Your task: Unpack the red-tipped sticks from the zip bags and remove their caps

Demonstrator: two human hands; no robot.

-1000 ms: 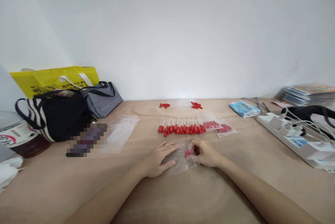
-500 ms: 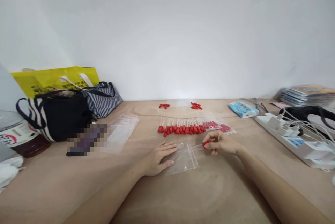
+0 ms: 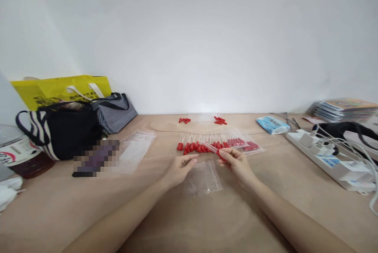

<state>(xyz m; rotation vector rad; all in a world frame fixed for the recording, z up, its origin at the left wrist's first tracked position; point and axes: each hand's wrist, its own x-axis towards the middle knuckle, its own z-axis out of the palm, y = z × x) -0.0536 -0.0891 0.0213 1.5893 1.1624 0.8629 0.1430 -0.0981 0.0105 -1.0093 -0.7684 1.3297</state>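
My right hand (image 3: 234,164) pinches a few thin pale sticks with red ends (image 3: 220,153), the pale shafts pointing up and left. My left hand (image 3: 180,168) is raised at the left side of a clear zip bag (image 3: 203,178), fingers stretched toward the right hand and nothing seen in them. The zip bag lies flat, its closure strip on the right. Just behind the hands, a row of red-ended sticks (image 3: 189,148) lies with the red ends toward me. Right of the row is a clear bag of red-ended sticks (image 3: 251,146).
Two small red groups (image 3: 184,120) (image 3: 220,120) lie near the wall. Clear bags (image 3: 137,152) lie left, beside a blurred dark object (image 3: 99,160). Cloth bags (image 3: 71,131) and a bottle (image 3: 23,154) stand far left. A tissue pack (image 3: 273,125) and power strip (image 3: 330,162) lie right.
My left hand has lifted from its flat rest on the zip bag. My right hand has moved left and turned, bringing the red-ended sticks over the bag's far edge.
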